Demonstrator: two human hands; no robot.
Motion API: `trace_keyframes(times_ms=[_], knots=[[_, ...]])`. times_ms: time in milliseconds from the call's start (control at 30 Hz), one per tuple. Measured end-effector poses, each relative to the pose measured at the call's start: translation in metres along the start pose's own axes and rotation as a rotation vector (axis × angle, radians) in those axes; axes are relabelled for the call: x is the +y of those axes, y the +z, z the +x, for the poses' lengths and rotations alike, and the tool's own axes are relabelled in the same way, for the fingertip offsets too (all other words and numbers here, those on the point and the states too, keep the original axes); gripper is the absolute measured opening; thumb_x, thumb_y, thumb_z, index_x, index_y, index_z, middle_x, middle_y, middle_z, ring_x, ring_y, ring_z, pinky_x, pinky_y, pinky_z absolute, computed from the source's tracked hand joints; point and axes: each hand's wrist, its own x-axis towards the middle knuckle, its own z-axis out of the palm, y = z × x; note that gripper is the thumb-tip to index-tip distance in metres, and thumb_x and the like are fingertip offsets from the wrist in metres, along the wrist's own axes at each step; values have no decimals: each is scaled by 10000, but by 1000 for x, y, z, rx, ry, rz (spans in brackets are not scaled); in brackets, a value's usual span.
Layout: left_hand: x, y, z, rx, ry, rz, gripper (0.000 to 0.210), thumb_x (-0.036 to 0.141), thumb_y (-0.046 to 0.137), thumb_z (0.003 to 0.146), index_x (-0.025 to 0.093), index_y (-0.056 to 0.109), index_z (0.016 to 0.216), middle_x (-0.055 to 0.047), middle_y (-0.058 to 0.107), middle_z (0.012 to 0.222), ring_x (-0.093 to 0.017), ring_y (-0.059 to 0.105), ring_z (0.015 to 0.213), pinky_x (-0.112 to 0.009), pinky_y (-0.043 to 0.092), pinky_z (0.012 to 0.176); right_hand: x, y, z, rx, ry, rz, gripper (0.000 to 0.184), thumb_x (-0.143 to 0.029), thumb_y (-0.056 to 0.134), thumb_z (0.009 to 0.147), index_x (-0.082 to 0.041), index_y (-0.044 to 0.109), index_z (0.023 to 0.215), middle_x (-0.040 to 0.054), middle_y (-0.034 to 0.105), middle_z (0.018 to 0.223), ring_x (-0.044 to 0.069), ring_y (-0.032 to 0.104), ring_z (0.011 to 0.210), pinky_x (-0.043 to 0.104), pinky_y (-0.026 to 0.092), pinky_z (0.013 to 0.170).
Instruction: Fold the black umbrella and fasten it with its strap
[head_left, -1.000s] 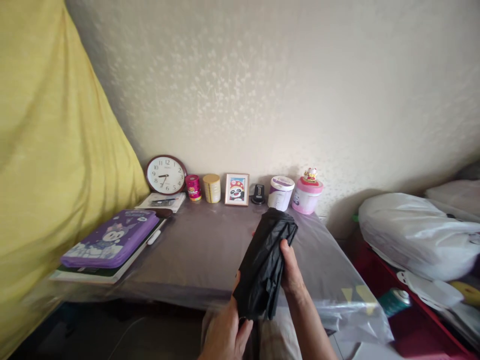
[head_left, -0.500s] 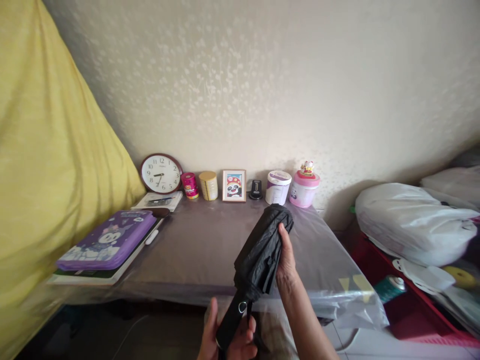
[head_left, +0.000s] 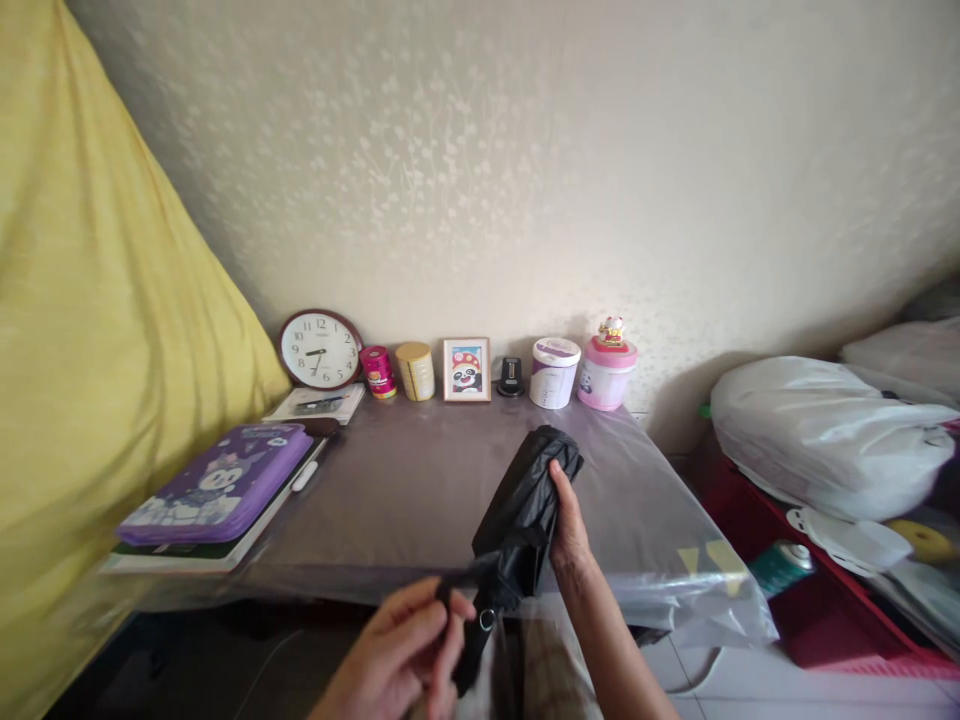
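Observation:
A folded black umbrella (head_left: 521, 505) tilts over the table's front edge, canopy up and away, handle (head_left: 471, 650) down toward me. My right hand (head_left: 568, 520) grips the canopy from its right side, thumb on top; the other fingers are hidden behind the fabric. Beside the handle, my left hand (head_left: 409, 640) pinches the umbrella's black strap (head_left: 466, 578) and stretches it out to the left. The strap's end is covered by my fingertips.
Along the table's (head_left: 375, 490) back stand a clock (head_left: 321, 348), tins, a picture frame (head_left: 466, 370) and a lucky-cat figure (head_left: 611, 333) on a pink tub (head_left: 607, 375). A purple case (head_left: 217, 485) lies left. Right of the table, a red crate (head_left: 832, 620) holds bags.
My left hand has let go of the handle, moved left and up, and taken hold of the strap. The umbrella has dropped slightly, with my right hand still on it.

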Motion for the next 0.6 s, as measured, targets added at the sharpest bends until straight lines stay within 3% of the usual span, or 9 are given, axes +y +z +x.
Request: trace_keyframes(times_ms=[33,133,233,300,367,467,533,567,600], knots=[[9,-9,5,51,94,112,272,418,603,771,180,652,893,41,498,519,-63,457,398,-191,372,456,1,-1,-2,-8,33,4,363,-391,681,704,-124,642,947,54,696,783,174,655,653,267,548,619],[15,-43,27,457,257,621,289,427,594,757,167,626,879,6,573,672,-101,548,605,-214,447,623,3,0,-11,-37,134,28,329,-372,679,705,-111,651,905,66,697,768,178,653,627,278,547,618],[-8,-70,47,642,259,641,464,514,598,689,189,563,1019,-51,559,1064,-128,582,773,-241,468,709,2,6,-19,-55,216,57,312,-377,669,715,-111,657,877,70,698,767,183,656,632,299,551,655],[-28,-74,52,687,159,609,571,615,559,663,166,537,1016,-91,535,1102,-150,602,716,-264,471,603,2,11,-23,-52,259,73,310,-390,661,720,-115,660,865,67,698,757,185,657,633,308,552,669],[-43,-68,51,624,43,563,583,665,573,621,132,565,856,-91,579,980,-170,616,648,-272,462,547,2,14,-25,-41,303,82,316,-402,655,724,-115,664,856,66,698,747,186,658,634,312,553,673],[-48,-45,40,452,-59,454,571,695,496,690,131,569,746,-21,569,663,-161,603,596,-268,466,578,4,17,-24,-33,353,83,337,-422,651,723,-112,667,855,73,697,747,192,661,649,314,553,666],[-49,-27,32,370,-100,380,588,699,518,680,132,584,823,-28,591,675,-155,602,634,-263,471,612,6,17,-24,-41,366,85,349,-428,649,722,-116,666,877,75,698,761,198,664,676,311,552,652],[-50,-19,29,305,-137,306,655,747,435,694,131,588,855,-40,597,682,-156,599,631,-265,469,596,7,18,-25,-48,370,85,357,-434,646,723,-121,664,892,75,698,767,202,665,690,311,552,644],[-53,-12,26,166,-228,128,730,788,373,688,117,599,866,-61,601,700,-161,599,659,-260,462,602,7,18,-26,-53,378,81,368,-445,641,723,-124,662,903,76,698,767,205,665,699,312,551,635]])
